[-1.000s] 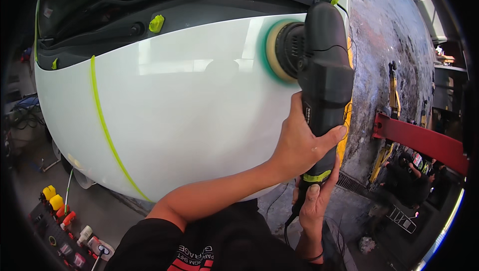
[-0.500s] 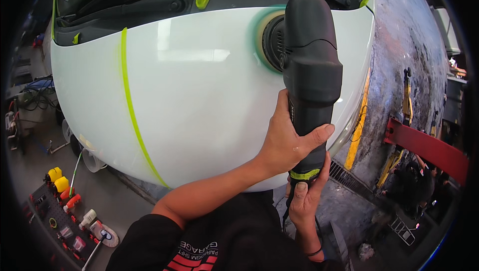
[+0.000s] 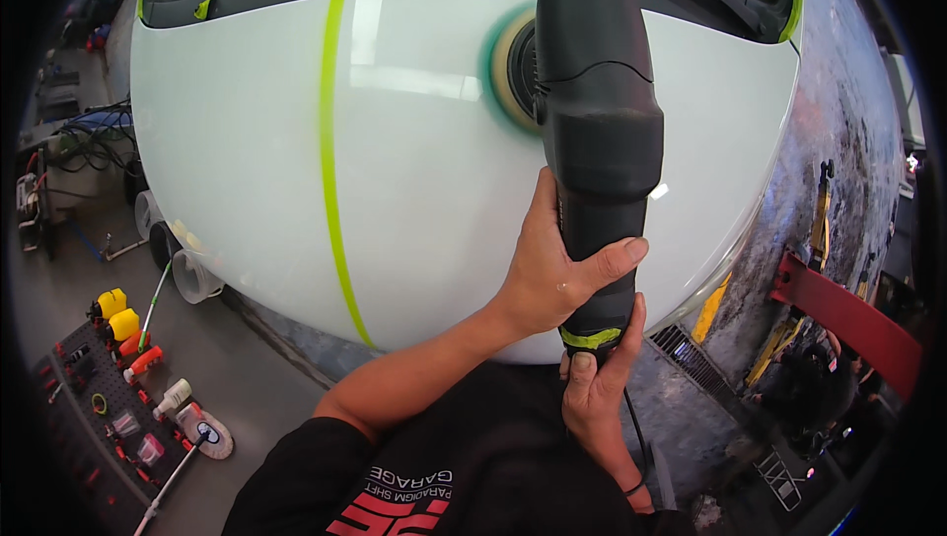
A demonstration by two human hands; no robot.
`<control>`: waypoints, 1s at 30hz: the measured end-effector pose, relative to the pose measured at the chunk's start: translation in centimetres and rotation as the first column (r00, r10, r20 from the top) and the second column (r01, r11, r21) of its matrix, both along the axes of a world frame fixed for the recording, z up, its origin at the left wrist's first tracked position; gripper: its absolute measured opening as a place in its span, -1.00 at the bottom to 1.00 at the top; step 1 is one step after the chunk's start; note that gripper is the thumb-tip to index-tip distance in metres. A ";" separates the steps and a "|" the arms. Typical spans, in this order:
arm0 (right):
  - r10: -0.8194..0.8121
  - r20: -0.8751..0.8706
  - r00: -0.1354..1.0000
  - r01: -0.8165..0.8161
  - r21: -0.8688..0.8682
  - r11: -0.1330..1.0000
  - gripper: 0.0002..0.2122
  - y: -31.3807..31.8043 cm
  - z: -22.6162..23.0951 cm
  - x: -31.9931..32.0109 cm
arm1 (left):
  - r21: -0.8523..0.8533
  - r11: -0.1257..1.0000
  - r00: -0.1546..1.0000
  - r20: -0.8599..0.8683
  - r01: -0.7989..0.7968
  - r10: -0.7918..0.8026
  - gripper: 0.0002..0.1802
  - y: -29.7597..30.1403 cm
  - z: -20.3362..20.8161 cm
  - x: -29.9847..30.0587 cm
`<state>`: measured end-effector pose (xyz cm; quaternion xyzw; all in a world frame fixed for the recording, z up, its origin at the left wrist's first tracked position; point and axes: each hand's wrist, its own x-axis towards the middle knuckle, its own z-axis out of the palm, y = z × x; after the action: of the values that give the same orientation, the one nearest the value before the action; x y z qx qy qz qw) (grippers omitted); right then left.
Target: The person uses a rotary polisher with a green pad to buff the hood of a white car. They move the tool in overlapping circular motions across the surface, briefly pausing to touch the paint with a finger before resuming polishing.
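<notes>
Bright even light; window glare on white car hood [image 3: 434, 171]; sharp centre, fisheye bending, black vignetted rim.

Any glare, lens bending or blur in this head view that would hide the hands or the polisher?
Head view: soft window-like glare sits on the white hood left of the polisher; fisheye bending curves the hood's edges and darkens the corners; the left hand and right hand on the polisher are sharp and evenly lit; the foam pad looks slightly smeared.
</notes>
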<state>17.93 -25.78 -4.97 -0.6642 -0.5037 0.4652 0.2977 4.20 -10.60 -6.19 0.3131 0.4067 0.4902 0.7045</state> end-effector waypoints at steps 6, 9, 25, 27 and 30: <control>0.083 0.004 0.997 -0.083 -0.006 0.997 -0.16 -0.5 -0.6 -1.6 | -0.043 0.999 0.996 0.088 -0.029 0.033 -0.21 -0.4 0.0 -2.8; 0.107 -0.039 0.994 -0.107 -0.005 0.994 -0.16 0.0 -0.4 -2.7 | -0.042 0.995 0.993 0.073 -0.088 0.091 -0.24 -0.8 -0.4 -3.8; 0.386 0.135 0.913 -0.405 0.174 0.897 -0.11 3.9 1.2 -7.5 | -0.085 0.969 0.968 0.086 -0.230 0.237 -0.39 -3.4 -0.7 -10.8; 0.406 0.157 0.900 -0.432 0.213 0.876 -0.11 3.6 0.6 -7.4 | -0.119 0.950 0.937 0.171 -0.288 0.305 -0.41 -4.6 -1.8 -10.6; 0.382 0.159 0.911 -0.410 0.228 0.883 -0.12 3.0 0.2 -5.9 | -0.109 0.942 0.932 0.149 -0.316 0.330 -0.42 -4.5 -1.2 -8.7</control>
<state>12.08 -22.79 -4.79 -0.5275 -0.7002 0.4099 0.2517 -4.51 -15.11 -7.42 0.1706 0.4130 0.6063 0.6579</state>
